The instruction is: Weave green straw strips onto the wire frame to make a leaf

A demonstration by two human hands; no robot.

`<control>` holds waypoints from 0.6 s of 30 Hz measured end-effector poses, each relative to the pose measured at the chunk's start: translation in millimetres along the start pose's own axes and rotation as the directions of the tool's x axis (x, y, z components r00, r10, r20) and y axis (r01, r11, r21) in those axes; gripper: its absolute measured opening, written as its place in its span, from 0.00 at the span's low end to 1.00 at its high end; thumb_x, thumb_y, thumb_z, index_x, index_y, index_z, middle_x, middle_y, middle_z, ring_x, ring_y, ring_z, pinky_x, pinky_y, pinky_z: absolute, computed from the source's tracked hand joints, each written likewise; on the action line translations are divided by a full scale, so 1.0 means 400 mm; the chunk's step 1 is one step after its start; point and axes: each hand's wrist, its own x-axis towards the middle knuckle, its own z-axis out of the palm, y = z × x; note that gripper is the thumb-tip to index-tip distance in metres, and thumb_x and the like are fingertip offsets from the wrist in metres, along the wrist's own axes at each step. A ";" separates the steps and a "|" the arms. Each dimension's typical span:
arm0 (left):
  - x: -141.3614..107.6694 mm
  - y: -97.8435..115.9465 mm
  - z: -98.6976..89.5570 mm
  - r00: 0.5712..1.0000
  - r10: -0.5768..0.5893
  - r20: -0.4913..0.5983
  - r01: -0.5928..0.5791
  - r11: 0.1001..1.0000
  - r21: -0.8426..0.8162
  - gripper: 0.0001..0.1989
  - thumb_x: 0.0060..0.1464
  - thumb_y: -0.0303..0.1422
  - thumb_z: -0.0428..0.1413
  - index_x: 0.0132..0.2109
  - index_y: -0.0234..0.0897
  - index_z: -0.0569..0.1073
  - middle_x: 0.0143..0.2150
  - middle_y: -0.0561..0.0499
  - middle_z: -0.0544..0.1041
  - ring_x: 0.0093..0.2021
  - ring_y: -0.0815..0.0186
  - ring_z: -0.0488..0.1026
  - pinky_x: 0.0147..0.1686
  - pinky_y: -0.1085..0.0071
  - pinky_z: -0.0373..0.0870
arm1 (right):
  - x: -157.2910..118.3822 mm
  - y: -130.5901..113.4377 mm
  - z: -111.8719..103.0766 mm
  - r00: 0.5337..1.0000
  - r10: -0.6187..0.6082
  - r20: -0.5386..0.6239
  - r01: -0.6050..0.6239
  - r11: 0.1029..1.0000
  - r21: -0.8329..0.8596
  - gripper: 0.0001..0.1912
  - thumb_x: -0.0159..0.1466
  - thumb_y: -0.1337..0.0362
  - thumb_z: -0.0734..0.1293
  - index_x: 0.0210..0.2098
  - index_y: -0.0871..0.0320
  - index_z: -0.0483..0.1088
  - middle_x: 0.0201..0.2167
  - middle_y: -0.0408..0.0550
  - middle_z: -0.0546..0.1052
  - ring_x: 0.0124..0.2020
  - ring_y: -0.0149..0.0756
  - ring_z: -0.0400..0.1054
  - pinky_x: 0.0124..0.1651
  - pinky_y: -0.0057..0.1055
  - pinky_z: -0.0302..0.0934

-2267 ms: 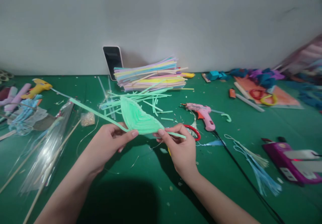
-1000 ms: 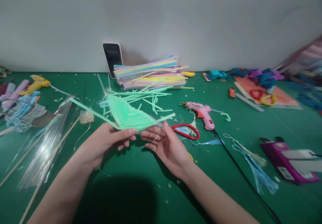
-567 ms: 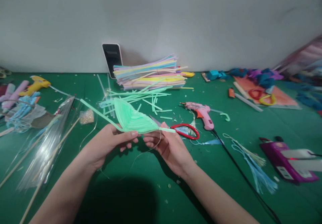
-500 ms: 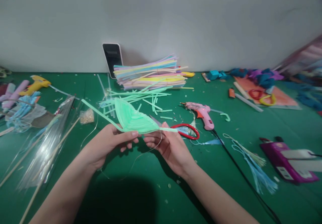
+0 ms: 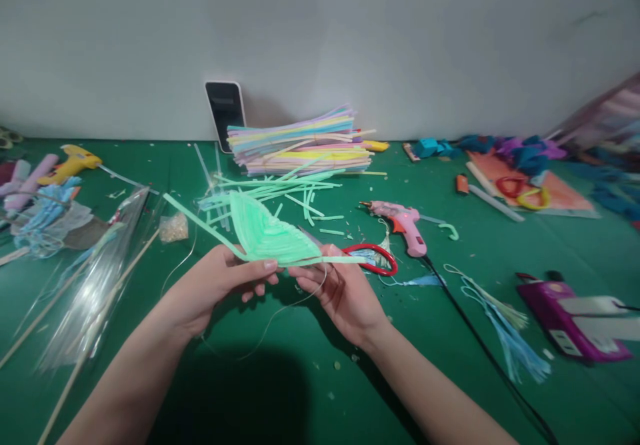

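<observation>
A mint-green leaf shape [image 5: 273, 235] made of rows of pipe cleaner is held up over the table, one long stem end sticking out at each side. My left hand [image 5: 213, 288] grips its lower left part, thumb on top and fingers curled beneath. At the right tip my right hand [image 5: 350, 302] has the leaf between thumb and fingers, and the stem end lies across that hand. A thin wire or thread [image 5: 273, 317] loops down from the right tip. Just behind that hand lie red-handled scissors [image 5: 390, 272], their blades partly hidden.
Behind the leaf lie loose green pipe cleaners [image 5: 280, 188], a multicoloured bundle [image 5: 300, 142] and a propped phone [image 5: 225, 108]. A pink glue gun [image 5: 407, 225] with black cord rests right, near tassels [image 5: 520, 345] and a purple box [image 5: 555, 315]. Plastic sleeves [image 5: 107, 265] and sticks are left.
The right stem end reaches farther right across my right hand, and the leaf has shifted slightly right. Both hands keep their hold. The view has tilted a little.
</observation>
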 end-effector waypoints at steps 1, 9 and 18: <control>0.001 0.000 0.000 1.000 0.000 0.000 0.000 1.000 -0.002 0.12 0.45 0.39 0.67 0.29 0.33 0.80 0.27 0.50 0.78 0.24 0.72 0.67 0.24 0.76 0.63 | 0.000 0.001 0.001 1.000 -0.002 -0.004 0.002 1.000 -0.006 0.13 0.57 0.54 0.73 0.33 0.56 0.71 0.34 0.45 0.82 0.37 0.37 0.80 0.40 0.26 0.73; 0.006 -0.007 0.003 1.000 0.013 -0.010 -0.012 0.999 0.042 0.13 0.47 0.41 0.66 0.31 0.33 0.80 0.28 0.50 0.77 0.25 0.71 0.68 0.24 0.76 0.63 | 0.004 0.006 0.008 0.997 -0.043 -0.070 0.038 0.997 -0.066 0.15 0.56 0.53 0.75 0.34 0.57 0.76 0.35 0.48 0.83 0.38 0.37 0.80 0.40 0.25 0.74; 0.008 -0.011 0.002 0.999 0.020 -0.040 -0.019 0.999 0.038 0.14 0.46 0.41 0.67 0.32 0.33 0.79 0.28 0.50 0.77 0.25 0.71 0.67 0.25 0.75 0.62 | 0.005 0.002 0.008 0.993 -0.071 -0.094 0.065 0.996 -0.062 0.13 0.57 0.55 0.74 0.33 0.58 0.77 0.33 0.48 0.83 0.37 0.37 0.80 0.38 0.24 0.73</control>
